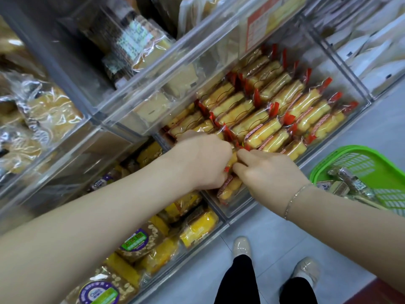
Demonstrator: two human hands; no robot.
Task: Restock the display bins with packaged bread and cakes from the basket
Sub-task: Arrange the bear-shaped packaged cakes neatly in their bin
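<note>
Both hands' fingers (241,155) pinching cake packet (231,160), above clear bin (232,212)

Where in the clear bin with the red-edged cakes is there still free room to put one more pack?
The clear bin looks almost full: rows of red-edged cakes stand tightly from back to front. The only loose spot is the near left corner, where the left hand and right hand are pressing packs in. The green basket has bare mesh at its far side.

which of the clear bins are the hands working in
The clear plastic bin packed with red-edged yellow cake packs; left hand and right hand meet at its near-left corner, unlike neighbouring bins.
</note>
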